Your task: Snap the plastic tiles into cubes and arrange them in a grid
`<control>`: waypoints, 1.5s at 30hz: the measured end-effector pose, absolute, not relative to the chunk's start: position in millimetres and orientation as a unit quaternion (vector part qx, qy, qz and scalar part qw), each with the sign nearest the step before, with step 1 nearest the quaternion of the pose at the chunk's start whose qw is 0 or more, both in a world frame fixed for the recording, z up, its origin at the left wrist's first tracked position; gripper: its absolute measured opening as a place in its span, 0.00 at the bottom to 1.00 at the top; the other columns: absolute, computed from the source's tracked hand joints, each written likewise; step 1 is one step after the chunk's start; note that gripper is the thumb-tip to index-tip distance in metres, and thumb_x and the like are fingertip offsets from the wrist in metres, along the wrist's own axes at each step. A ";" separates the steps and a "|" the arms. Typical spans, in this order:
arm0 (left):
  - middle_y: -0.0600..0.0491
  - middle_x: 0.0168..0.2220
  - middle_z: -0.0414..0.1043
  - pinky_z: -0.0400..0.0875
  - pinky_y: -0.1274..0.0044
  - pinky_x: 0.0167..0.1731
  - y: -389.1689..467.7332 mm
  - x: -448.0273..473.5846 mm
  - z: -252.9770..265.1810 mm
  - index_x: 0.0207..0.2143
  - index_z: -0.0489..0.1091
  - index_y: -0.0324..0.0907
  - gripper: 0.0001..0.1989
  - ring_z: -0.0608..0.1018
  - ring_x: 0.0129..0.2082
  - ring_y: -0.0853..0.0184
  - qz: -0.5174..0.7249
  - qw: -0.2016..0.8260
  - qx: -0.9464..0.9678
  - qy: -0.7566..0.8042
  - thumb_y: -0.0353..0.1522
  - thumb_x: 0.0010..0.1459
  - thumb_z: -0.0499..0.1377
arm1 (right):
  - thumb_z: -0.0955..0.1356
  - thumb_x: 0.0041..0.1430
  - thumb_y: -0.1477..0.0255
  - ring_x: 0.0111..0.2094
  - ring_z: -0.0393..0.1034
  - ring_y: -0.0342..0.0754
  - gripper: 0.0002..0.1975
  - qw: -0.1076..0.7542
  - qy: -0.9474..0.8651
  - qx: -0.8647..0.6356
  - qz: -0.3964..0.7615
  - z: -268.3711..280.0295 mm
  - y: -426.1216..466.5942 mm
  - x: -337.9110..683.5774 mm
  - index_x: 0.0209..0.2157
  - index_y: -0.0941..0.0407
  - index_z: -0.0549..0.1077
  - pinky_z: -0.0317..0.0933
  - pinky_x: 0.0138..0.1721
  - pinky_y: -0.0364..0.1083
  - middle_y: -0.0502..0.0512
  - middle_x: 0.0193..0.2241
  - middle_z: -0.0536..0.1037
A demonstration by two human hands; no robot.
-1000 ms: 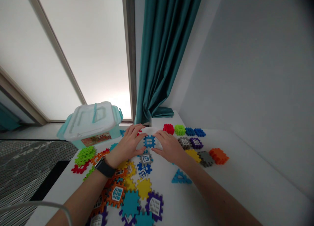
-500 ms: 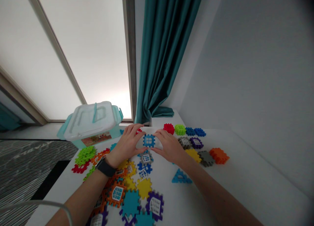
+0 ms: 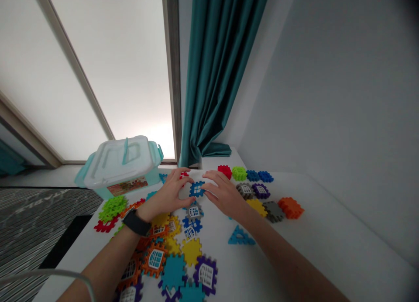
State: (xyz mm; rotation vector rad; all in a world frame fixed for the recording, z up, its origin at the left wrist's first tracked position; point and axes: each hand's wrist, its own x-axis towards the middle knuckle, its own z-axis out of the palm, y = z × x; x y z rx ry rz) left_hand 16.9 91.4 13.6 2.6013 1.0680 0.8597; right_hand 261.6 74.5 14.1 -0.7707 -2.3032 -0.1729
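Observation:
A small blue square tile with a four-pane window (image 3: 197,189) and notched edges is between my hands, tilted slightly. My right hand (image 3: 225,195) has fingertips at its right edge; the thumb is mostly hidden. My left hand (image 3: 172,192), wearing a dark watch, is at the tile's left with thumb and fingers spread apart. A grey window tile (image 3: 194,211) lies just below, followed by a blue one (image 3: 192,225). Behind my left fingers, a red piece (image 3: 183,175) shows in part.
Loose orange, yellow, teal and purple tiles (image 3: 174,270) spread over the white table's near left. Sorted stacks stand at right, including an orange stack (image 3: 291,207) and a red one (image 3: 224,171). A blue triangle (image 3: 240,236) lies by my right forearm. A lidded plastic box (image 3: 122,162) sits back left.
The blue window tile has tilted and looks darker. My left thumb and fingers have come away from its left side, while my right fingers have shifted over its right edge.

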 end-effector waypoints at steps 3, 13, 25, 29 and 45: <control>0.42 0.62 0.62 0.63 0.53 0.62 92.4 16.1 12.0 0.50 0.73 0.45 0.17 0.65 0.63 0.49 0.264 0.113 0.888 0.358 0.40 0.61 0.63 | 0.64 0.69 0.75 0.59 0.66 0.57 0.07 0.365 -0.881 -0.299 -0.027 14.1 75.4 261.3 0.43 0.53 0.74 0.64 0.60 0.62 0.62 0.52 0.75; 0.44 0.57 0.68 0.67 0.56 0.59 89.9 19.5 18.0 0.57 0.67 0.45 0.24 0.70 0.58 0.52 0.277 0.074 0.893 0.346 0.40 0.61 0.64 | 0.67 0.64 0.69 0.42 0.76 0.52 0.08 0.409 -0.747 -0.447 0.275 14.8 79.8 258.3 0.43 0.54 0.75 0.69 0.44 0.51 0.55 0.39 0.81; 0.43 0.57 0.68 0.67 0.56 0.58 79.3 29.5 22.5 0.53 0.69 0.44 0.21 0.70 0.58 0.51 0.265 0.003 0.907 0.328 0.39 0.59 0.67 | 0.68 0.63 0.64 0.36 0.75 0.48 0.08 0.421 -0.699 -0.436 0.380 4.9 82.6 254.1 0.39 0.54 0.70 0.69 0.38 0.47 0.51 0.33 0.78; 0.43 0.56 0.69 0.68 0.58 0.57 81.9 25.8 20.6 0.53 0.68 0.43 0.21 0.72 0.56 0.52 0.295 -0.006 0.897 0.328 0.40 0.60 0.66 | 0.69 0.63 0.66 0.45 0.76 0.51 0.14 0.428 -0.756 -0.409 0.280 11.4 80.9 259.2 0.50 0.54 0.69 0.72 0.45 0.52 0.58 0.45 0.78; 0.41 0.56 0.68 0.71 0.58 0.55 84.2 22.5 18.4 0.54 0.66 0.41 0.21 0.72 0.56 0.52 0.358 -0.040 0.873 0.328 0.40 0.62 0.64 | 0.69 0.66 0.68 0.56 0.69 0.58 0.16 0.360 -0.876 -0.313 -0.068 15.5 75.5 266.2 0.53 0.55 0.69 0.67 0.58 0.61 0.65 0.54 0.74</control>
